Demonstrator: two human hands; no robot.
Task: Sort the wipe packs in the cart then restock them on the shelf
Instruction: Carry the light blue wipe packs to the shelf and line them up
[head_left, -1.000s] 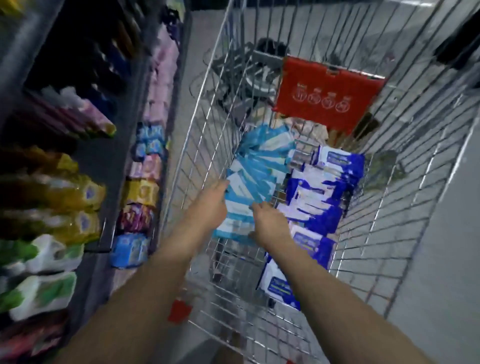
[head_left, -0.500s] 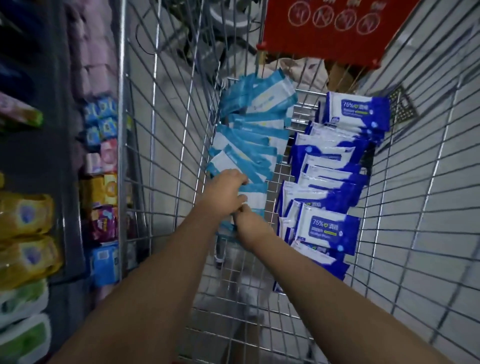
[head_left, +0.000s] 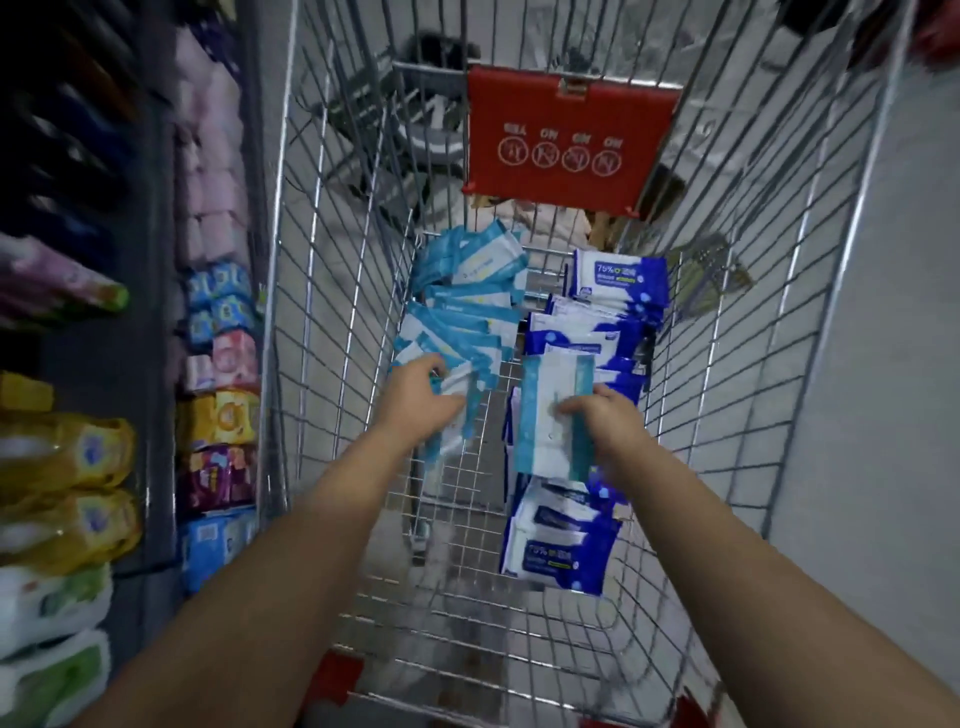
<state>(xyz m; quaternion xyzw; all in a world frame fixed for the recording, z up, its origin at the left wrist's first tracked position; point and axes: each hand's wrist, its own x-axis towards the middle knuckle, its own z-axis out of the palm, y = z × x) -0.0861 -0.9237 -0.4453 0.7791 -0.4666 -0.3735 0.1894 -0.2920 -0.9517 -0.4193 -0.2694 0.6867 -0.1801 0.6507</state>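
Our right hand (head_left: 608, 422) grips a light-blue wipe pack (head_left: 545, 410) lengthwise over the dark-blue row (head_left: 582, 332); the light-blue row (head_left: 457, 312) lies left, where our left hand (head_left: 415, 400) grips a second pack (head_left: 456, 415).

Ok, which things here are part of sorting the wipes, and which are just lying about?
Job: light blue packs, dark blue packs, held pack, cart, shelf.
Just there: red sign, yellow packs, pink packs.

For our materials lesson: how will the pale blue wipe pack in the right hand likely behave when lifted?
Probably bendy yet not limp: the wipe pack stands straight in the right hand. Likely light, since that hand alone holds it. Its smooth-looking film wrapper may slip.
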